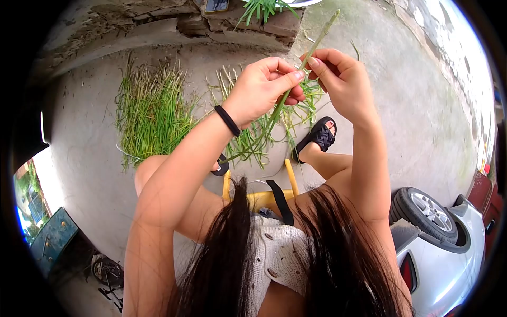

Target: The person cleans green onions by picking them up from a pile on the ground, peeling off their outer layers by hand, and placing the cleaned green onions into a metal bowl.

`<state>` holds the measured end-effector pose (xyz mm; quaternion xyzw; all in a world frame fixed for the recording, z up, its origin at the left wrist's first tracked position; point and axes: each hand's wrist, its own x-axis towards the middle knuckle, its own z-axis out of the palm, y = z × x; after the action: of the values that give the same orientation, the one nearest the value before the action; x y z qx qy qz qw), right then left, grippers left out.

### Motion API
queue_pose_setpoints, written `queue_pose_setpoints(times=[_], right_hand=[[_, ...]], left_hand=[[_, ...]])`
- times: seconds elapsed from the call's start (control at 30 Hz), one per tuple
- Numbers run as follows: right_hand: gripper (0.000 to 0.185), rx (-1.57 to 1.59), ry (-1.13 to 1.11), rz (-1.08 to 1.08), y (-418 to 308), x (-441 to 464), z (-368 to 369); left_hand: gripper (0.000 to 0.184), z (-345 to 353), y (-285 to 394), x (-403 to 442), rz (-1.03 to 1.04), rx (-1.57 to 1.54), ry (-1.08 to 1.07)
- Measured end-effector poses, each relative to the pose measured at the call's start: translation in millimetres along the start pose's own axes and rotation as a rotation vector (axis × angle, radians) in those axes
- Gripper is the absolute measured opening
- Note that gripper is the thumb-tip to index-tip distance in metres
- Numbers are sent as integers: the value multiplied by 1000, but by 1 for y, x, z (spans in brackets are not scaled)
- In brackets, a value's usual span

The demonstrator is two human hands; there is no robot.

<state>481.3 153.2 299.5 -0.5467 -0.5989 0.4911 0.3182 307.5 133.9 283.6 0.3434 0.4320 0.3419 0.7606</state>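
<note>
My left hand (272, 84) is closed on a long green stalk (320, 38), pinching it between thumb and fingers. The pale upper end points up and to the right, and thin green leaves trail down toward my lap. My right hand (340, 76) is closed beside it, thumb and fingertips pinched at the stalk's edge just above the left hand. Beneath both hands, loose green stalks (253, 141) lie scattered on the concrete. To the left is a thick pile of long, thin green stalks (156, 105), their pale ends toward the wall.
A low stone ledge (248, 31) runs along the far side, with a phone (216, 5) and a bunch of green leaves (262, 9) by a white rim. My sandalled foot (319, 138) is close to the loose stalks. A silver car (459, 269) with a wheel stands at right.
</note>
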Motion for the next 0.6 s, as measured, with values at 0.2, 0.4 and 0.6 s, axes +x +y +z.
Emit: queue_pose_setpoints(times=[0.2,0.4,0.6], right_hand=[[14,35,7,-22,-3,-1,4],[13,54,2,-16,-3,-1,6],[14,88,6,-9,-2,-1,6]], left_hand=[[13,1,-1,-1,-6,-36,-11],[13,2,-1,-4,-35,-83,-26],[13,1,-2,-4,-44,-130,-58]])
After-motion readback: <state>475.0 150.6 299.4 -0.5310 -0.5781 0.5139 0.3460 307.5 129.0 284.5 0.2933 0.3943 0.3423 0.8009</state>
